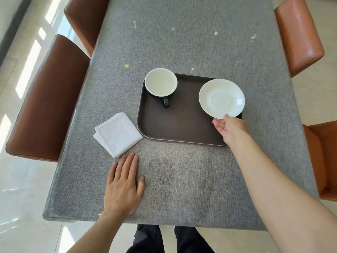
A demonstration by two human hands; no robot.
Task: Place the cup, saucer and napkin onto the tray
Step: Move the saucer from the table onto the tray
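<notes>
A dark brown tray (178, 125) lies on the grey tablecloth. A black cup (160, 84) with a white inside stands upright in the tray's far left corner, handle toward me. My right hand (228, 129) grips the near rim of a white saucer (221, 98), which hovers tilted over the tray's right side. A folded white napkin (117, 134) rests on the cloth just left of the tray. My left hand (124, 185) lies flat on the table, fingers apart, fingertips just short of the napkin's near corner.
The grey-clothed table (182, 42) has small yellow crumbs scattered across its far half. Two brown leather chairs (47, 99) stand along the left side and orange ones (299, 33) along the right. The table's near edge is close to my legs.
</notes>
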